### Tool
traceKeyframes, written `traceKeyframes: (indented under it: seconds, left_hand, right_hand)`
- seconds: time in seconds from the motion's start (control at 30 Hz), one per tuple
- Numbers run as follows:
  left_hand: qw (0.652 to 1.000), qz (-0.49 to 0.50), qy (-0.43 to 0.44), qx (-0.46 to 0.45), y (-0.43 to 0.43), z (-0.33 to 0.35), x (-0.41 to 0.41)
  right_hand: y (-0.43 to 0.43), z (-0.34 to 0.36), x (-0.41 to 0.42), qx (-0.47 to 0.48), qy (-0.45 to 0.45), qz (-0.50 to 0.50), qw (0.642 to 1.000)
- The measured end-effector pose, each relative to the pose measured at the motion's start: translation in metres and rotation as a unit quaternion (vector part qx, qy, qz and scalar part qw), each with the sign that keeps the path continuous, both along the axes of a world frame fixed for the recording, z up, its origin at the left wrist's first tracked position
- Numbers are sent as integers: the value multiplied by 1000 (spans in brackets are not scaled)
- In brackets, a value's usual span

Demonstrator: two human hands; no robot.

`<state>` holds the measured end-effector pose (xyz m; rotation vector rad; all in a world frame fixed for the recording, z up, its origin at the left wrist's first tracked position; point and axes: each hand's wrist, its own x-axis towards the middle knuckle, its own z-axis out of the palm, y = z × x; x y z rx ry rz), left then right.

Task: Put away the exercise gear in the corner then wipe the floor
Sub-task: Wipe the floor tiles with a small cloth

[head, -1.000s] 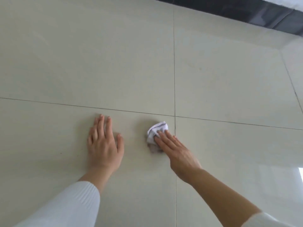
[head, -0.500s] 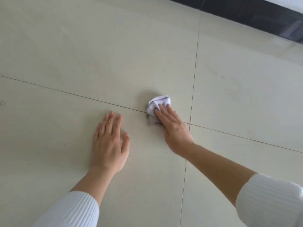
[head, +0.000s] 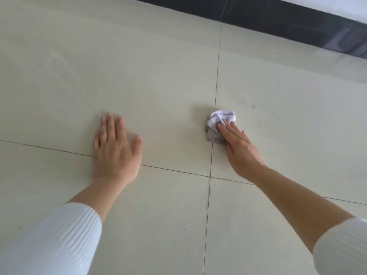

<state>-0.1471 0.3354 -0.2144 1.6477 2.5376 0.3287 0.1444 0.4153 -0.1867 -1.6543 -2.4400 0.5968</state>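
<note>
A crumpled white cloth with thin dark stripes [head: 216,120] lies on the pale tiled floor [head: 139,76], on the vertical grout line. My right hand [head: 237,144] presses flat on the cloth's near side, fingers stretched over it. My left hand [head: 114,149] rests flat on the floor to the left, fingers apart, holding nothing, across a horizontal grout line. Both arms wear white ribbed sleeves. No exercise gear is in view.
A dark skirting strip [head: 278,22] runs along the far edge at the top right, with a white wall above it. Grout lines cross near the middle of the floor [head: 210,176]. A small dark speck [head: 253,106] marks the tile right of the cloth.
My right hand has pushed the cloth away from me and to the right, across the horizontal grout line onto the vertical one. My left hand has stayed flat on the floor.
</note>
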Motion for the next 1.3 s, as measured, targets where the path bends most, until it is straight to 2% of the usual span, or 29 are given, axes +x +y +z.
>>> traceKeyframes:
  seconds: [0.1, 0.2, 0.27, 0.33, 0.43, 0.57, 0.63, 0.7, 0.77, 0.87, 0.93, 1.0, 1.13, 1.2, 1.3]
  left_hand:
    - [1000, 13, -14, 2, -2, 3, 2]
    - [1000, 17, -12, 2, 0, 6, 1]
    - [1000, 21, -16, -8, -1, 6, 2]
    - [999, 23, -17, -16, 0, 7, 2]
    - [999, 30, -14, -28, 1, 10, 3]
    - [999, 27, -12, -41, 1, 10, 3]
    - [999, 31, -12, -43, 1, 12, 3]
    - [998, 34, -12, -48, 2, 13, 3]
    - [998, 34, -10, -53, 2, 14, 3]
    - [998, 33, -9, -54, 2, 14, 3]
    - [998, 33, -8, -57, 2, 14, 3]
    - [998, 33, -7, -61, 2, 13, 4]
    - [997, 34, -8, -73, 2, 14, 4]
    - [996, 34, -10, -76, 3, 15, 5]
    - [996, 34, -10, -78, 3, 16, 5]
  right_hand:
    - [45, 3, 17, -9, -46, -128, 991]
    - [79, -2, -6, 2, -28, -273, 962]
    - [89, -6, -44, 19, 5, -274, 961]
    - [83, -10, -85, 22, 38, -200, 979]
    - [47, -11, -130, 30, 94, -10, 995]
    - [2, -12, -126, 25, 100, 219, 970]
    - [13, -12, -105, 26, 78, 253, 964]
    - [45, -17, -80, 32, 77, 156, 984]
    - [90, -18, -62, 38, 59, -34, 997]
    - [148, -7, -71, 17, 0, -252, 968]
    - [169, -3, -103, 14, 12, -286, 958]
    - [173, -6, -138, 26, 23, -235, 971]
    - [149, -11, -185, 15, 67, -23, 997]
    - [122, -11, -188, 31, 101, 113, 988]
    - [99, -13, -162, 36, 89, 306, 947]
